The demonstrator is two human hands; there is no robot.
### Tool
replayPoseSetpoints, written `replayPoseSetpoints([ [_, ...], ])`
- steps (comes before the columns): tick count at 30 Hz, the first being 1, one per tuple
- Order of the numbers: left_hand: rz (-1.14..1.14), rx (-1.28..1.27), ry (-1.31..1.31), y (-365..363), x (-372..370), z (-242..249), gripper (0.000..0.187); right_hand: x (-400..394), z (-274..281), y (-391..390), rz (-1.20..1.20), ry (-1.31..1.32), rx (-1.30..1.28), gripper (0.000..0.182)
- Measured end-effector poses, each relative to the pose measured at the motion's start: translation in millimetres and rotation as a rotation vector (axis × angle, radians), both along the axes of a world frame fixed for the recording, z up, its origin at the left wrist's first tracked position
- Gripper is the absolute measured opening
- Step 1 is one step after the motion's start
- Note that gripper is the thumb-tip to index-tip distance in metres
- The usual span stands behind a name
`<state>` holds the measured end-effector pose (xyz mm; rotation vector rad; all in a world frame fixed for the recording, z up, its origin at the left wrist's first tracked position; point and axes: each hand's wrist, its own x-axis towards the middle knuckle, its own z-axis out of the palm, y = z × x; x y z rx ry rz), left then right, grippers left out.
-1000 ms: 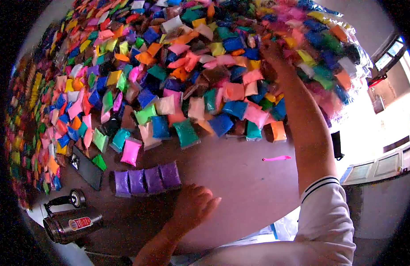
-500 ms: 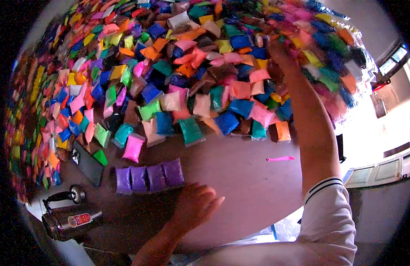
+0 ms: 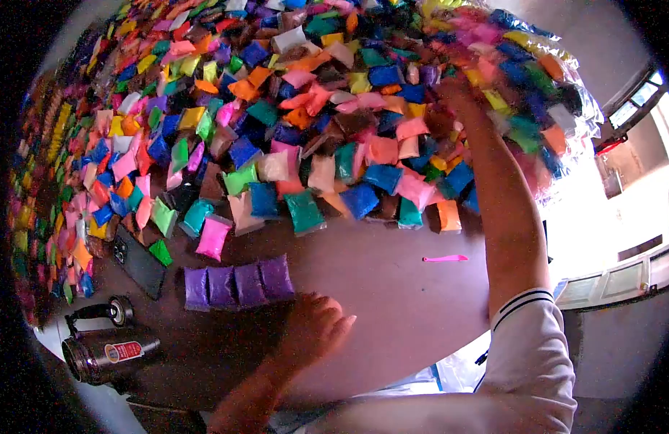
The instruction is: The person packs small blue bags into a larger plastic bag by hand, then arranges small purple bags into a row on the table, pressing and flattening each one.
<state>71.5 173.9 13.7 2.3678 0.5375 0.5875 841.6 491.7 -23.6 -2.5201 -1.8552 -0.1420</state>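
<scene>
Four-sided purple packets, several of them, lie side by side in a row on the brown table. My left hand rests just right of that row, its fingers loosely bent, the thumb apart, and nothing held. Stretched far forward, my right hand reaches into the big heap of colourful packets. Its fingers are blurred among the packets, and I cannot tell whether they grip one. A pink packet lies at the heap's near edge, beyond the purple row.
A pink plastic stick lies left of my right forearm. To the left are a dark phone, a small green packet and a metal flask on its side, its handled lid beside it. Clear plastic edges the heap's right side.
The whole view has shifted slightly, so most things sit a little further left and higher. My right hand stays in the heap; my left hand stays beside the purple packets.
</scene>
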Motion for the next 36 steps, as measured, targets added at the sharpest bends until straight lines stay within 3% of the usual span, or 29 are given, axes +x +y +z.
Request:
replayPoseSetpoints([
  [2, -0.018, 0.001, -0.007, 2, 1, 2, 0.018, -147, 61, -54, -0.037, -0.39, 0.051, 0.024],
  [3, -0.003, 0.006, -0.028, 3, 2, 3, 0.019, -167, 68, -65, -0.037, -0.389, 0.05, 0.024],
  [5, 0.017, 0.003, -0.044, 3, 3, 0, 0.02, -193, 71, -76, 0.034, 0.084, 0.346, 0.025],
  [6, 0.034, 0.003, -0.066, 2, 3, -2, 0.019, -213, 77, -81, 0.039, 0.089, 0.34, 0.025],
  [8, 0.052, -0.007, -0.079, 0, 1, -5, 0.019, -238, 80, -89, -0.292, 0.395, 0.482, 0.027],
  [9, 0.041, 0.01, -0.073, 1, 1, -5, 0.02, -233, 78, -87, -0.294, 0.399, 0.478, 0.027],
  [11, 0.023, 0.026, -0.066, 2, 2, -4, 0.02, -204, 68, -80, -0.124, 0.002, 0.5, 0.029],
  [12, 0.01, 0.013, -0.029, 2, 1, -4, 0.019, -197, 65, -79, -0.129, 0.002, 0.498, 0.029],
  [14, -0.007, 0.002, 0.006, 2, 1, -4, 0.018, -205, 73, -79, -0.278, -0.145, 0.747, 0.031],
  [18, 0.028, -0.022, -0.054, 1, 0, 8, 0.018, -323, 159, -151, -0.289, 0.121, 0.926, 0.031],
  [20, 0.035, -0.097, -0.092, 2, 2, 8, 0.019, -359, 172, -188, -0.08, 0.173, 1.053, 0.025],
  [22, 0.065, -0.049, -0.063, -3, 2, -6, 0.021, -407, 168, -245, 0.047, 0.155, 1.007, 0.016],
  [24, 0.066, -0.065, -0.037, -3, 1, -1, 0.022, -451, 150, -299, 0.062, -0.202, 0.801, 0.019],
  [25, 0.067, -0.077, -0.009, -2, 2, 2, 0.024, -453, 132, -316, 0.42, -0.251, 0.931, 0.022],
  [26, 0.054, -0.065, -0.017, 0, 3, 5, 0.023, -459, 111, -330, 0.612, -0.14, 0.953, 0.019],
  [28, 0.053, -0.043, -0.007, 2, 5, 17, 0.023, -472, 85, -365, 0.739, -0.14, 0.689, 0.02],
  [29, 0.055, -0.017, 0.003, 1, 4, 21, 0.023, -475, 66, -376, 0.724, 0.042, 0.56, 0.024],
  [31, 0.061, -0.006, -0.036, 1, 5, 16, 0.022, -485, 53, -403, 0.605, 0.157, 0.348, 0.026],
  [36, 0.072, 0.05, -0.068, -1, 8, 12, 0.021, -492, 63, -429, 0.443, 0.345, 0.497, 0.016],
])
